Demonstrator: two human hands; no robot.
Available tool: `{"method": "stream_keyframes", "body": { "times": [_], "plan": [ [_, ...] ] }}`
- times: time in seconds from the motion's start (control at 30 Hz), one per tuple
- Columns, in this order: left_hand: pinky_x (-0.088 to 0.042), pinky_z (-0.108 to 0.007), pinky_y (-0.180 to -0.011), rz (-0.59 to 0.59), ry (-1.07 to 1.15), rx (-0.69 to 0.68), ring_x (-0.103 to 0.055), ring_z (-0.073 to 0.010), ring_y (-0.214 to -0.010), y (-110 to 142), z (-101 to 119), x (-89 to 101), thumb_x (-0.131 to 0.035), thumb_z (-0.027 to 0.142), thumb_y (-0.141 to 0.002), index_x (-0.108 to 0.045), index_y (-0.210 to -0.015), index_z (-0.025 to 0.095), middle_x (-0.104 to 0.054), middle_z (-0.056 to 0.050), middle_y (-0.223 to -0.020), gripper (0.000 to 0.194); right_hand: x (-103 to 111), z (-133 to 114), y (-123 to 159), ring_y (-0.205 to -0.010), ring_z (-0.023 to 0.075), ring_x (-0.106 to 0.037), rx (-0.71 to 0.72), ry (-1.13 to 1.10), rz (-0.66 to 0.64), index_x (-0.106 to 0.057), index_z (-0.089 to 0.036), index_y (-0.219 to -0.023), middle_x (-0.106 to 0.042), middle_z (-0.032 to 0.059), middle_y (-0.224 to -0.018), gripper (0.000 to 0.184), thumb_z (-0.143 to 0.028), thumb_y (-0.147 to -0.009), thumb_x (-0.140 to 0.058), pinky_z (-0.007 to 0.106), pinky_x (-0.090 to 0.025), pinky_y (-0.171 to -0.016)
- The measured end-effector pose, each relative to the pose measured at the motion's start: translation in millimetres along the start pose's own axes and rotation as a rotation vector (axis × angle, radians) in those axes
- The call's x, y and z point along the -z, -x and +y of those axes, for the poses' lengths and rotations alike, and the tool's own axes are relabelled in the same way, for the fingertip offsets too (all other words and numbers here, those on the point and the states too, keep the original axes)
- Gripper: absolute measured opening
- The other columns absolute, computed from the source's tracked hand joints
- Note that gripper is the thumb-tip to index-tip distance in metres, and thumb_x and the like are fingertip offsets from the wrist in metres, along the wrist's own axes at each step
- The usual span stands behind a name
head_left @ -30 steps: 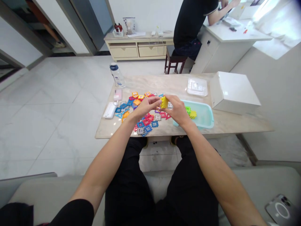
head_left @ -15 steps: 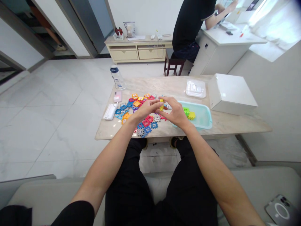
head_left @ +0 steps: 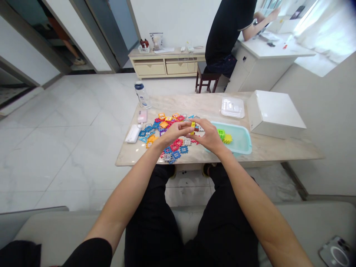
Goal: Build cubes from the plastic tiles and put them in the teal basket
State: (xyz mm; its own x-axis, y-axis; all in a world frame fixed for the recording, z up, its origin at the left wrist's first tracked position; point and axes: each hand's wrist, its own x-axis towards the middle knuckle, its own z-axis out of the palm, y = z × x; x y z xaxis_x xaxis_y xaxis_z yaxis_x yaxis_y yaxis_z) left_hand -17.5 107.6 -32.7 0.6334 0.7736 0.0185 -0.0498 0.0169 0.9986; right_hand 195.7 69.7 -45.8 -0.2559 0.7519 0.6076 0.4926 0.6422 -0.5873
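Between my two hands, above the table, is a yellow toothed plastic building piece [head_left: 193, 128]. My left hand [head_left: 178, 132] has its fingers closed on the piece's left side, while my right hand [head_left: 207, 136] pinches it between thumb and fingers from the right. Below and left of my hands spreads a pile of interlocking toothed plastic pieces [head_left: 175, 144] in red, blue, orange, purple and white. Just right of my right hand, a light-blue tray [head_left: 241, 139] holds green pieces [head_left: 221, 134] and yellow pieces [head_left: 227, 139].
On the table [head_left: 267, 152] stand a water bottle [head_left: 142, 97], a white power bank [head_left: 133, 134], a pink box [head_left: 142, 116], a clear plastic container [head_left: 233, 107] and a large white box [head_left: 275, 113]. A person in black [head_left: 226, 33] sits at a white counter beyond.
The view has shifted slightly, so the table sits a little lower and to the right. Both hands stay together around the yellow piece, with small finger movements.
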Motion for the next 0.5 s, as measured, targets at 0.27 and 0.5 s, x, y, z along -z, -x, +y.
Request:
{"method": "stream_keyframes", "body": {
  "times": [0.27,0.5],
  "plan": [
    [-0.061,-0.042,-0.099,0.027,0.070,0.009,-0.081,-0.0324,-0.115,-3.1,0.4,1.1,-0.092,0.056,-0.088,-0.085,-0.121,0.014,-0.086,-0.019,-0.120,0.054,0.6,-7.5,-4.5,-0.133,0.0340,-0.073,-0.007,0.006,-0.013,-0.066,-0.026,-0.157,-0.079,0.0131,-0.145,0.068,-0.040,-0.095,-0.092,0.054,-0.057,-0.117],
    [-0.061,-0.050,-0.109,-0.026,0.168,0.003,-0.080,-0.0370,-0.124,-2.7,7.5,-2.7,-0.096,0.061,-0.086,-0.084,-0.120,0.013,-0.085,-0.022,-0.122,0.060,7.7,-7.1,-5.6,-0.130,0.0335,-0.073,0.005,0.010,-0.005,-0.070,-0.026,-0.152,-0.080,0.0132,-0.142,0.056,-0.040,-0.100,-0.086,0.054,-0.057,-0.116]
  ]
}}
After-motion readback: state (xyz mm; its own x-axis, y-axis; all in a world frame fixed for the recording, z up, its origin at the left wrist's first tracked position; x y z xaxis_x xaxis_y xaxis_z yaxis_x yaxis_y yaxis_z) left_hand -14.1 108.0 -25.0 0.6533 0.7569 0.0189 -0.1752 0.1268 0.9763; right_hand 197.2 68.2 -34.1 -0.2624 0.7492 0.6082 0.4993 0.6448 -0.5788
